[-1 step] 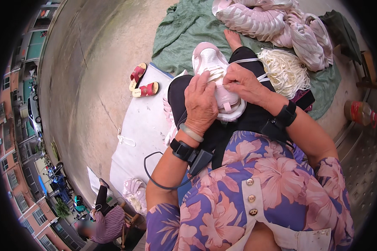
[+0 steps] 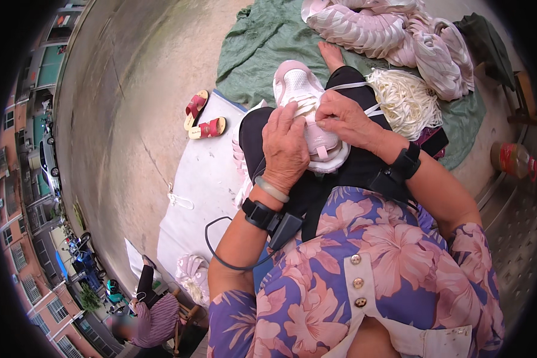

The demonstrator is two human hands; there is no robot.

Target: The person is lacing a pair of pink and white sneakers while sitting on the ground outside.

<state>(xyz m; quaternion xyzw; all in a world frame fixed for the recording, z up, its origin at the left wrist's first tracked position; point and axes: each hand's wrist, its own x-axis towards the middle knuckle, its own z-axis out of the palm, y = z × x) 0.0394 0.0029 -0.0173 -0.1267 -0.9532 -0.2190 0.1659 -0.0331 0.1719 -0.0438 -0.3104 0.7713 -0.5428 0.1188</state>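
A pink and white sneaker rests on my lap between my thighs, its toe pointing away from me. White shoelace crosses its front. My left hand is closed along the sneaker's left side, fingertips at the lacing. From the right, my right hand pinches at the eyelet edge beside the tongue; lace seems to be between thumb and forefinger, though the fingers mostly cover it. A loose white lace end runs off over my right knee. Next to that knee lies a heap of white laces.
Strung-together pink and white shoe pieces lie on a green tarp ahead. Red sandals sit beside a white sheet at left. A dark phone and a plastic jug are right. Another person sits lower left.
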